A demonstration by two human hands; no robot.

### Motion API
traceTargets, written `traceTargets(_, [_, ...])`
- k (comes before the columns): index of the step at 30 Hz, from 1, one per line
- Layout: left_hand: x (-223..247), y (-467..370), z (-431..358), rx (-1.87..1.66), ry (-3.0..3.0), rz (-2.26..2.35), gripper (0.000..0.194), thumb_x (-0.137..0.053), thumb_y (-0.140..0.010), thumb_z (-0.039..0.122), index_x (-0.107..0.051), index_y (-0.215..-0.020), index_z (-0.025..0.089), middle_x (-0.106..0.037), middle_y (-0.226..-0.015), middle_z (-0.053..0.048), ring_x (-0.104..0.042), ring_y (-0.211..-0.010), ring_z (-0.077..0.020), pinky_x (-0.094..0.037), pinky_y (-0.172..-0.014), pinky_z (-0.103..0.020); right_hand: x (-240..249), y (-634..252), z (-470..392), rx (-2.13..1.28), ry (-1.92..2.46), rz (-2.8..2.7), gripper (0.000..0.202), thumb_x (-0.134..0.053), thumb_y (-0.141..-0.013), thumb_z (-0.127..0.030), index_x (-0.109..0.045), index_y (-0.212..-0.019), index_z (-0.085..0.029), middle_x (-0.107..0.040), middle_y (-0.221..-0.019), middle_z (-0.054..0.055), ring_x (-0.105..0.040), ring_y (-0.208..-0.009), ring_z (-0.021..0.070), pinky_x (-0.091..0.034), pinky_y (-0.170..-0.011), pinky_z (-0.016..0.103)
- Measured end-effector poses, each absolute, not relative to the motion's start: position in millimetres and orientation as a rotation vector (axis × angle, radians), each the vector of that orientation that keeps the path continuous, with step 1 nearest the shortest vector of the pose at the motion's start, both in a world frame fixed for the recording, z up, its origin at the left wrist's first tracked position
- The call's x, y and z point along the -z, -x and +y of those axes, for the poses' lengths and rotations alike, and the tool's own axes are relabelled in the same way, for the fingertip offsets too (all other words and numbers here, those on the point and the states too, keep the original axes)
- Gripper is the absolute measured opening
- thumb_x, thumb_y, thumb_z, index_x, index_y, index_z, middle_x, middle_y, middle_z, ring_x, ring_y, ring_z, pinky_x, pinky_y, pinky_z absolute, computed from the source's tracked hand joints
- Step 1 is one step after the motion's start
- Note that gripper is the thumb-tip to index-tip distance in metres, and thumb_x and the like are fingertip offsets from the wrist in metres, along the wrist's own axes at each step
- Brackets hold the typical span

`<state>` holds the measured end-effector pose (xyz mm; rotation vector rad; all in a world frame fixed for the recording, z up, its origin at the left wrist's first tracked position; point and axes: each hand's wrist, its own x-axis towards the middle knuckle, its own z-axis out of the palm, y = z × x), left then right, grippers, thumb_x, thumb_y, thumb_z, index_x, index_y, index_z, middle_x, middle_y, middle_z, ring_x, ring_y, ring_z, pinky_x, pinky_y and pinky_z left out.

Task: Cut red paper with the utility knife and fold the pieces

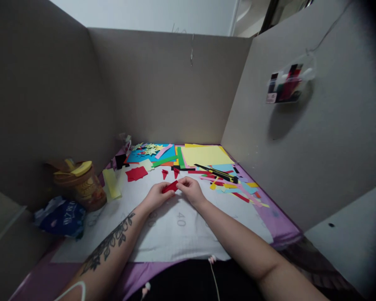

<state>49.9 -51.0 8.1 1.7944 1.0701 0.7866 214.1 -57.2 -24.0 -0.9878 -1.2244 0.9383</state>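
Between my two hands is a small piece of red paper [170,187], apparently folded. My left hand [156,196] grips its left end with thumb and fingers. At its right end, my right hand [190,190] pinches the edge. Just beyond my fingers lie two small folded red paper pieces, one on the left [164,174] and one on the right [176,172]. A flat red paper piece [136,174] with a jagged outline rests farther left on the white sheet [181,238].
Yellow paper sheets [207,155] and a blue sheet [134,156] bearing paper stars [151,149] lie at the back. A black-yellow cutter [219,172] rests over paper strips [238,188] at right. A brown cup [89,188] and blue packet [62,217] stand left. Grey panels [172,88] enclose the table.
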Motion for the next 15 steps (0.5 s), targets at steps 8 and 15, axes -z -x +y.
traceTargets(8, [-5.1, -49.8, -51.2, -0.787, -1.910, 1.078, 0.025, -0.061, -0.071, 0.039, -0.063, -0.074, 0.014, -0.058, -0.062, 0.000, -0.046, -0.056, -0.0132, -0.032, -0.051, -0.022, 26.3, -213.8, -56.0, -0.865, 1.043, -1.211, 0.013, -0.067, -0.068, -0.029, -0.060, -0.064, -0.018, -0.059, -0.061, -0.001, -0.053, -0.060, 0.0139, -0.043, -0.061, 0.027])
traceTargets(15, [-4.0, -49.9, -51.2, -0.757, -1.927, 1.075, 0.025, -0.060, -0.071, 0.040, -0.061, -0.071, 0.014, -0.056, -0.063, 0.001, -0.045, -0.057, -0.0130, -0.032, -0.052, -0.022, 24.4, -212.5, -57.9, -0.841, 1.071, -1.218, 0.013, -0.065, -0.069, -0.029, -0.059, -0.064, -0.019, -0.058, -0.061, -0.001, -0.052, -0.059, 0.0140, -0.043, -0.059, 0.027])
